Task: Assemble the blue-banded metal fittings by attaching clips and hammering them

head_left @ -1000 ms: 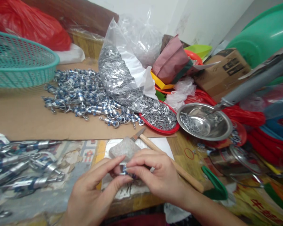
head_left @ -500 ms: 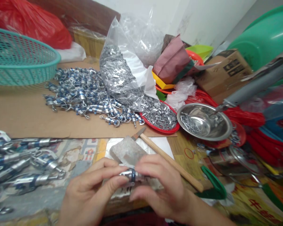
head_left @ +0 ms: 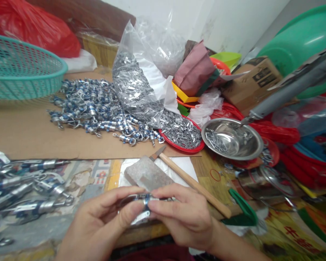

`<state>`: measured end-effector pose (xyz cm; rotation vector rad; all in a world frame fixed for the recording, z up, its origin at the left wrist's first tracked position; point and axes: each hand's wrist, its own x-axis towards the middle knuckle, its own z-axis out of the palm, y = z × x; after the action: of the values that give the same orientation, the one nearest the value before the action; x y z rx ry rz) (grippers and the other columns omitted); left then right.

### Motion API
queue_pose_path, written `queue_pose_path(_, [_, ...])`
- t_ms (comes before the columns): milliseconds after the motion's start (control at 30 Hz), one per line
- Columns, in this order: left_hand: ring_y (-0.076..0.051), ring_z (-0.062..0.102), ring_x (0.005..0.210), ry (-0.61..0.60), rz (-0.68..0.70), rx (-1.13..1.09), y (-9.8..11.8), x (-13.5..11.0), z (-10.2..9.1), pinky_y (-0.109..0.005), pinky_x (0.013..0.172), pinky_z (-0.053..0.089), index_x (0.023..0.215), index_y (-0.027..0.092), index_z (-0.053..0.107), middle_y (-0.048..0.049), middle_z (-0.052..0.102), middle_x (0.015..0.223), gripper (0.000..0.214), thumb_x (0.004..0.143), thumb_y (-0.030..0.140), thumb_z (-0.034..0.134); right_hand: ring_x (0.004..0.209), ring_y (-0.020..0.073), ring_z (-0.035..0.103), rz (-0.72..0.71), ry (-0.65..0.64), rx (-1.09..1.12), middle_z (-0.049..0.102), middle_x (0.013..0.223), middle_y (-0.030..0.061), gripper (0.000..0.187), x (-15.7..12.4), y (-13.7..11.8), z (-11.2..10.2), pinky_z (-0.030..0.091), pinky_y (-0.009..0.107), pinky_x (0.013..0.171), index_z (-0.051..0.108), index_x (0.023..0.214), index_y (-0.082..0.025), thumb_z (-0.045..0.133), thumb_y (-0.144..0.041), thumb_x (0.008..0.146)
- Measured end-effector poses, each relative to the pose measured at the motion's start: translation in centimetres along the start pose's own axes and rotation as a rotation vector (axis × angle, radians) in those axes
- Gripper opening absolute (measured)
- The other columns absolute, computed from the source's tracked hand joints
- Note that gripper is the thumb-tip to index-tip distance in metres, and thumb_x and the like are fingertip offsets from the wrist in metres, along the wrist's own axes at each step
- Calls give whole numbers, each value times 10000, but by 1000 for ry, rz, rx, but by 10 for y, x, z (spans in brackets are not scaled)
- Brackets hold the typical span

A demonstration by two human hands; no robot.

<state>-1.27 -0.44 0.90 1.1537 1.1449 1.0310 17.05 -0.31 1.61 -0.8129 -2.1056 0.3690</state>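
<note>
A small silver metal fitting with a blue band (head_left: 146,200) lies crosswise between my two hands, above the table's front edge. My left hand (head_left: 103,214) pinches its left end, where a curved metal strip shows between thumb and fingers. My right hand (head_left: 183,210) is closed around the other end, thumb and forefinger close to the blue band; a thin tip pokes out past the fingers. Just beyond the hands are a grey block (head_left: 143,172) and a hammer with a wooden handle (head_left: 195,185). Many similar fittings (head_left: 29,186) are at left.
A heap of blue-banded fittings (head_left: 89,105) covers cardboard (head_left: 21,134) behind. Near it stand a turquoise basket (head_left: 24,85), a clear bag of small metal pieces (head_left: 136,87), a red dish (head_left: 199,148) and a steel bowl (head_left: 230,156). A grey metal arm (head_left: 282,90) slants in from the right.
My right fingers, looser and more spread before, have closed in around the fitting. The fitting's left end with the curved strip shows more now. The view has shifted slightly.
</note>
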Motion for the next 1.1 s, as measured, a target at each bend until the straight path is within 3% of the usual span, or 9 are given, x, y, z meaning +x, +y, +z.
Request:
queue_pose_path(67, [-197,722,768,76,-130,-206,-2,-5,7,-215,658,581,935,324,708,32,775,805,423,534,413,809,690,149,674,96,7,81,707,788,123,120,3,-3,0,554,206,614,720,864,-111,643,-162,787])
queue_pose_path(167, [-173,713,805,117,-213,-284,-3,-8,14,-197,698,567,1058,300,629,41,760,816,558,542,413,811,667,130,665,184,-155,104,712,749,66,121,15,7,-12,546,201,597,737,824,-148,651,-226,794])
queue_pose_path(233, [-180,715,801,87,-227,-251,-2,-5,15,-215,720,565,1104,271,582,26,758,807,578,582,414,785,753,136,667,275,-184,-117,719,824,32,126,25,31,-25,550,240,687,734,843,-202,613,-228,818])
queue_pose_path(300, [-198,719,798,38,-236,-219,0,-1,13,-241,722,568,1154,252,525,6,755,797,618,604,403,767,897,170,649,434,-102,-446,705,960,51,187,35,66,-38,522,322,818,708,939,-212,549,-173,849])
queue_pose_path(433, [-188,719,736,-39,-244,-215,0,5,9,-259,693,567,1171,241,460,11,729,753,611,637,349,736,963,208,613,581,-169,-645,656,1036,94,160,47,134,-51,474,410,879,658,976,-172,554,-153,856])
queue_pose_path(633, [-174,713,756,-78,-277,-263,-4,10,4,-256,720,547,1214,222,382,5,723,799,680,641,289,741,970,179,581,618,-239,-718,580,1131,64,211,48,159,-49,488,383,835,578,1067,-187,521,-299,899])
queue_pose_path(833, [-147,700,761,-75,-326,-368,-6,11,2,-207,695,531,1221,243,381,30,714,778,738,605,251,787,931,222,604,587,-47,-624,646,929,100,205,48,140,-61,458,358,841,671,924,-147,472,-161,874])
queue_pose_path(967, [-135,690,720,-70,-328,-405,-8,11,3,-196,662,524,1213,244,395,42,698,737,721,607,249,787,762,151,633,479,-68,-415,680,827,30,164,36,74,-42,505,261,689,677,887,-188,517,-195,854])
queue_pose_path(1100, [-124,672,670,-61,-312,-437,-8,10,6,-192,635,520,1212,228,395,40,702,702,734,595,242,790,774,162,610,154,-207,-163,673,836,65,207,20,9,-13,505,276,694,650,961,-157,468,-110,874])
